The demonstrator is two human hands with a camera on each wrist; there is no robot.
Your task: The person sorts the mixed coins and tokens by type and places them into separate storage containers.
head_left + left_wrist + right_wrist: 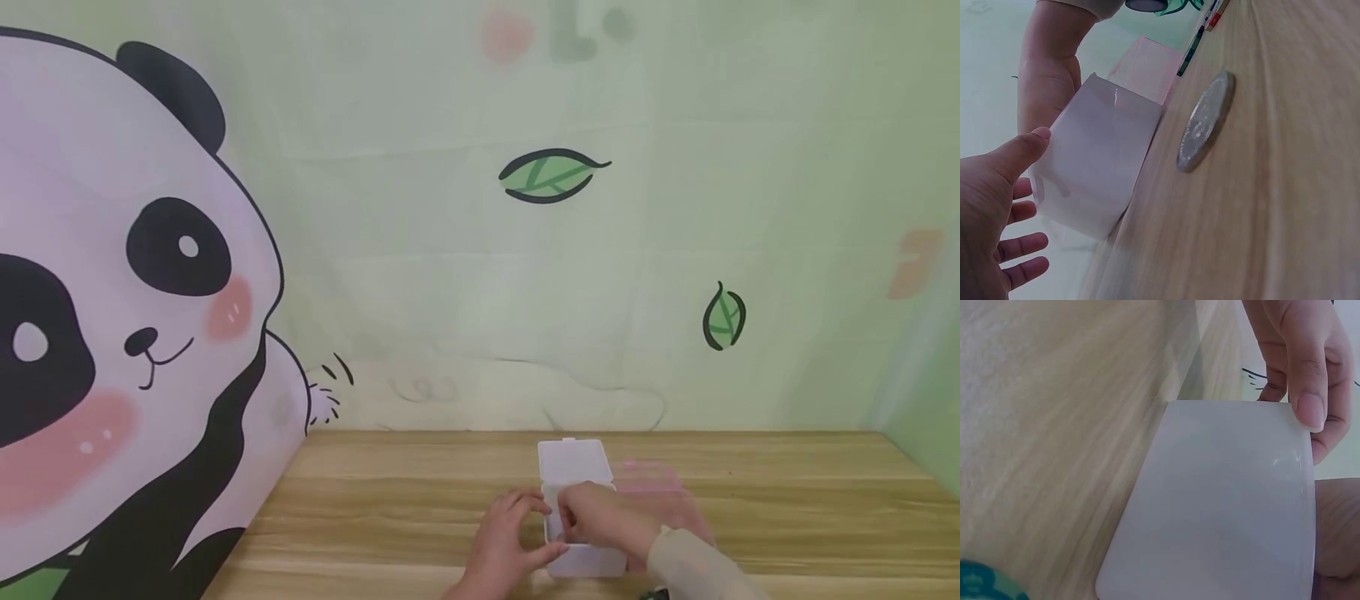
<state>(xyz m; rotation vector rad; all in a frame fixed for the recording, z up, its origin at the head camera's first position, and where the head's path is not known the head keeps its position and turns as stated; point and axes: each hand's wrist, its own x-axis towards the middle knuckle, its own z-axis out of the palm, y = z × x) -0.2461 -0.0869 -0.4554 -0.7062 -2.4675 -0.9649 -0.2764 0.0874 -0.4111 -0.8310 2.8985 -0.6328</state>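
A white plastic box (587, 561) stands on the table with its hinged lid (574, 461) tipped back. My left hand (507, 537) steadies it from the left, thumb on the near rim and fingers at the side. In the left wrist view the left thumb (1038, 140) bends over the box edge while the other fingers spread loosely. My right hand (603, 521) reaches down into the box with bent fingers. The box walls hide its fingertips, and I cannot tell whether they hold anything.
A clear pink container (675, 504) sits just right of the box. On the wooden table (1297, 187), a silver coin-like disc (1205, 122) lies on the near side. Green (1191, 51) and red (1216, 15) discs lie beyond it. A panda-print cloth (420, 275) hangs behind.
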